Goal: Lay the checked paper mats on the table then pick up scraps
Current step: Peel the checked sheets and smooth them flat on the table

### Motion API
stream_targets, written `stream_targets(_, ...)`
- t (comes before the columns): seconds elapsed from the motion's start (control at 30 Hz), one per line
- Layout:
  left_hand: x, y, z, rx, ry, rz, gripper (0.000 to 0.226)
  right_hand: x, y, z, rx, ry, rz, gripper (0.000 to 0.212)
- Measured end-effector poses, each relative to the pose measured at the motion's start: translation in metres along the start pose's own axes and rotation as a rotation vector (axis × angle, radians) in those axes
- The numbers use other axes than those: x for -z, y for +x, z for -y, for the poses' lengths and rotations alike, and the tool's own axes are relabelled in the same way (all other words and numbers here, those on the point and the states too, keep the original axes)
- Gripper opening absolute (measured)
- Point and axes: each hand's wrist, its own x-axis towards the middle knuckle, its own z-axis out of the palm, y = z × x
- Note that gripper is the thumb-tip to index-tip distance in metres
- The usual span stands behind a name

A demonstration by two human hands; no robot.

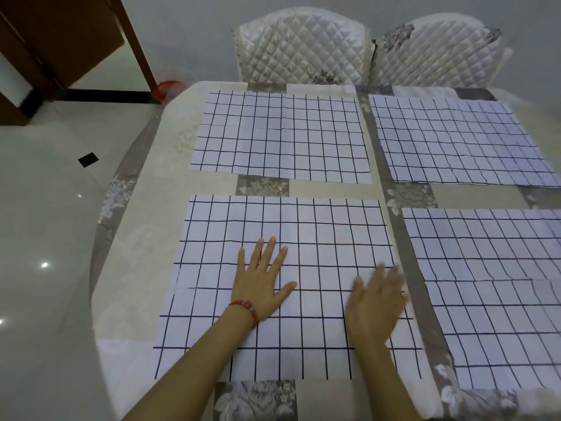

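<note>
Several white paper mats with a dark grid lie flat on the table [145, 226]: a near-left mat [318, 226], a near-right mat [491, 268], a far-left mat [282, 135] and a far-right mat [455, 138]. My left hand [262, 284], wearing a red bead bracelet, rests palm down with fingers spread on the near-left mat. My right hand [376, 302] lies flat and blurred on that mat's right part, close to its right edge. Neither hand holds anything. No scraps show.
Two quilted white chairs [303, 47] [437, 50] stand at the table's far side. A brown wooden door and frame [60, 41] rise at the far left. A red object [167, 88] lies on the glossy floor by the table's far-left corner.
</note>
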Motion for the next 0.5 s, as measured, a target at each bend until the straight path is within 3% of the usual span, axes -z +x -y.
stream_targets(0.07,-0.003,0.0,-0.001,0.001,-0.008,-0.013,0.072,-0.013,-0.012,0.015,0.337,-0.039,0.119,0.062)
stream_targets(0.13,-0.002,0.001,-0.001,0.003,-0.037,-0.001,0.071,-0.025,-0.02,0.015,0.498,-0.091,0.177,0.061)
stream_targets(0.23,0.002,0.009,0.017,0.082,-0.083,-0.034,0.072,-0.026,-0.018,0.007,0.423,-0.081,0.187,0.063)
stream_targets(0.37,0.025,0.035,0.034,0.625,-0.325,-0.026,0.072,-0.025,-0.019,0.01,0.431,-0.069,0.171,0.058)
stream_targets(0.4,0.031,0.04,0.025,0.607,-0.306,-0.052,0.072,-0.025,-0.019,0.01,0.428,-0.067,0.174,0.057)
stream_targets(0.43,0.035,0.044,0.011,0.474,-0.246,-0.102,0.07,-0.024,-0.019,0.01,0.429,-0.067,0.17,0.057)
stream_targets(0.5,0.035,0.039,-0.021,0.011,-0.173,-0.056,0.068,-0.023,-0.019,0.01,0.43,-0.071,0.156,0.057)
